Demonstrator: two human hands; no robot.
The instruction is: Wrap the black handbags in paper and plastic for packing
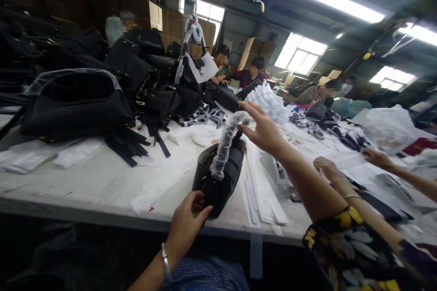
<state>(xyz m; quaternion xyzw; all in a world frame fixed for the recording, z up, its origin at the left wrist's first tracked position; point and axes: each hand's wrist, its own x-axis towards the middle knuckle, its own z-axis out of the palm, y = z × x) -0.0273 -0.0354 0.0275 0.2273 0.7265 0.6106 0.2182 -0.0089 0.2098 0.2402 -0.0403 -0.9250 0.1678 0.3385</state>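
A small black handbag (221,186) stands on the white table in front of me, its arched handle (225,148) wrapped in clear plastic film. My left hand (189,220) grips the bag's near bottom end between thumb and curled fingers. At the far end of the handle is my right hand (262,132), the handle lying between its thumb and its outstretched fingers. The contact behind those fingers is partly hidden.
Black handbags (77,109) are heaped at the left, beside loose black straps (126,145). White strips (264,186) lie right of my bag. A co-worker's hands (329,170) reach in from the right. The table's front edge (102,216) runs below.
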